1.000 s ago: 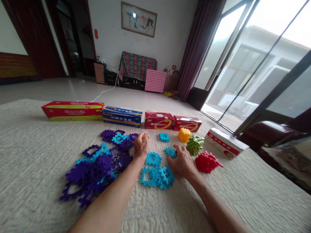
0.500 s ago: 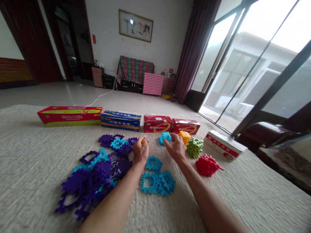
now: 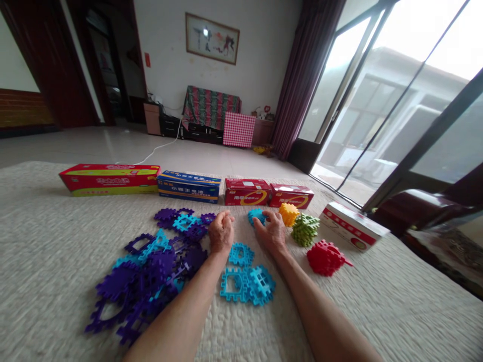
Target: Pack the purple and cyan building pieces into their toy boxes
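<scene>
Left hand (image 3: pixel 221 234) curled beside purple pieces (image 3: pixel 160 262), the right hand (image 3: pixel 273 232) spreads thumb and fingers at a blue piece (image 3: pixel 256 213).

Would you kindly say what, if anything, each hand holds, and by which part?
Right hand: at the right side of a blue piece, grip unclear. Left hand: curled, nothing visible inside.

Single view, head-worn, facing forward and down over the quilt (image 3: pixel 60 241) from its near side. Field wide. Forearms (image 3: pixel 181 311) run in from the near edge; hands (image 3: pixel 221 234) (image 3: pixel 272 234) close to the lens, about mid-view. Past the boxes (image 3: pixel 188 188), view carries across the floor (image 3: pixel 94 146) to the far wall (image 3: pixel 162 30), picture (image 3: pixel 212 38) high on it. Right side takes in the glass door (image 3: pixel 377 100); left reaches the doorway (image 3: pixel 105 65). Picture slants down to the right.
</scene>
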A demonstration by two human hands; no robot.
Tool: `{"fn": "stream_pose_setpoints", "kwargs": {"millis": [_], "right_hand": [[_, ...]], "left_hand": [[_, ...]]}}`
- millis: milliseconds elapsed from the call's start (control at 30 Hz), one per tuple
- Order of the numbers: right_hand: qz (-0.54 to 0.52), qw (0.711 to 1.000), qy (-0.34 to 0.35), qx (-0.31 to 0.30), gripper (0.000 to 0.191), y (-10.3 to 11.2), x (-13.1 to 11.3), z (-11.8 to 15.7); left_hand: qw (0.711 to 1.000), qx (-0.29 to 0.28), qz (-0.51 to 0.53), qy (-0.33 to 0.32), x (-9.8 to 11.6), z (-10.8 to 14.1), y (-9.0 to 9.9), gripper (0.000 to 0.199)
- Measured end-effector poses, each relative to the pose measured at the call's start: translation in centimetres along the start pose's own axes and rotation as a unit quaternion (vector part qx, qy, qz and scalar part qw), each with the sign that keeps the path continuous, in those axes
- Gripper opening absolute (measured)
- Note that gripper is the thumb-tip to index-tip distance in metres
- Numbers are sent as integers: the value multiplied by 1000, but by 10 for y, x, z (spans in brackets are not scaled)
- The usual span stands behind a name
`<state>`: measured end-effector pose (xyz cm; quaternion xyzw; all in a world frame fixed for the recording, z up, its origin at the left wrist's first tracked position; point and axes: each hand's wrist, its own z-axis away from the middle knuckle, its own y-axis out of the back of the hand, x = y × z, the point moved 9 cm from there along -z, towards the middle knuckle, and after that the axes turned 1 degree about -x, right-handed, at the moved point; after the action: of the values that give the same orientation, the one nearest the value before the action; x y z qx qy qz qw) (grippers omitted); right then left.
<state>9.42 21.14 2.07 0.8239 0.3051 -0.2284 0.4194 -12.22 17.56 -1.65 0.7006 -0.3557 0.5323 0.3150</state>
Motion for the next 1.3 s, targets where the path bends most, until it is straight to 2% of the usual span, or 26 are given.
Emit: {"fn": "stream_pose_setpoints", "kwargs": {"millis": [300, 433, 533, 600, 700, 767, 867, 967, 1033, 1133, 1300], "right_hand": [[-6, 1000, 2, 7, 38, 0, -1, 1], [-35, 996, 69, 39, 25, 14, -22, 5], [-83, 989, 122, 26, 14, 17, -40, 13], [-113, 985, 127, -17, 13, 11, -45, 19], [-161, 973, 90, -138, 15, -9, -42, 31], [-198, 954, 56, -217, 18, -19, -38, 39], [-221, 925, 44, -306, 26, -19, -38, 49], [-216, 895, 93, -380, 38, -11, -53, 62], [-203, 878, 150, -406, 42, -6, -66, 71], [-164, 867, 225, -413, 45, -2, -79, 78], [-151, 865, 257, -405, 46, -3, -80, 80]], "left_hand": [[1000, 2, 10, -1, -2, -1, -1, 30], [1000, 10, 17, 2, 0, 0, 3, 31], [999, 23, 39, 23, -2, 0, 7, 32], [997, 26, 60, 35, -4, 0, 8, 32], [996, 28, 78, 41, -7, -1, 7, 32], [996, 30, 82, 38, -7, -1, 7, 32], [996, 30, 79, 35, -6, -1, 7, 33], [996, 27, 76, 40, -6, -1, 7, 34], [996, 27, 74, 39, -6, -1, 6, 33], [997, 27, 68, 33, -6, -2, 6, 34], [997, 27, 61, 30, -5, -2, 6, 35]]}}
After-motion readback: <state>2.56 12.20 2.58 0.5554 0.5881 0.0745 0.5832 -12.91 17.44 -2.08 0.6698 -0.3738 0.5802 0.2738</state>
